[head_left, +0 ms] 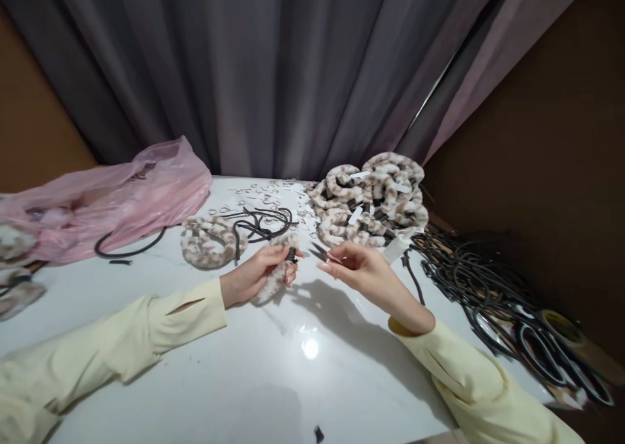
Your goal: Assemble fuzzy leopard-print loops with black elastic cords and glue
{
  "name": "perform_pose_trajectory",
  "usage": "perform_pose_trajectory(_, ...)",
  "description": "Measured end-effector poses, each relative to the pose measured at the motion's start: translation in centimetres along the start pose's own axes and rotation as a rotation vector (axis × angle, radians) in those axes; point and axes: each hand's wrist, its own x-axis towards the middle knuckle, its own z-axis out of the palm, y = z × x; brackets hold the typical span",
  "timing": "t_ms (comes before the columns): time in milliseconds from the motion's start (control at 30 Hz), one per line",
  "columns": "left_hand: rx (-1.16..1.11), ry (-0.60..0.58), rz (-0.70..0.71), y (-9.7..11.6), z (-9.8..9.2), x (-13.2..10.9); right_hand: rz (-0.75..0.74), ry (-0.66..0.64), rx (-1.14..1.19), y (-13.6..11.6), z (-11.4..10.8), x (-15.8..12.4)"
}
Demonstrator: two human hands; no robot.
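My left hand is closed around a fluffy white-and-brown plush ring. A black ribbed wrap on that ring shows between thumb and fingers. To its right, my right hand pinches a small dark pointed tool, its tip directed left at the ring but apart from it. Most of the tool is hidden by the fingers, so its exact kind is unclear. Behind my left hand lies another fluffy ring, beside several loose black cords.
Fluffy rings with white tags are piled at the back right. Small metal rings and white tags lie scattered behind. A pink plastic bag sits left. Black cords, large scissors and a tape roll crowd the right edge.
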Motion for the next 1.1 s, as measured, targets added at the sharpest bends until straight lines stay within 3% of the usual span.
perform_pose_trajectory(300, 0.054, 0.02, 0.025, 0.0, -0.1, 0.0, 0.227, 0.008, 0.127, 1.9, 1.5, -0.2)
perform_pose_trajectory(767, 0.101, 0.064, 0.03, 0.3, 0.5, -0.1, 0.229, 0.077, 0.149, 1.7, 2.6, -0.5)
perform_pose_trajectory(933, 0.137, 0.108, 0.012, 0.0, 0.7, 0.0, 0.099, 0.112, -0.014, 2.0, 2.7, -0.7)
perform_pose_trajectory(1100, 0.163, 0.202, -0.023, -0.3, 0.8, 0.2, -0.308, 0.176, -0.439, 3.4, 2.9, -0.9)
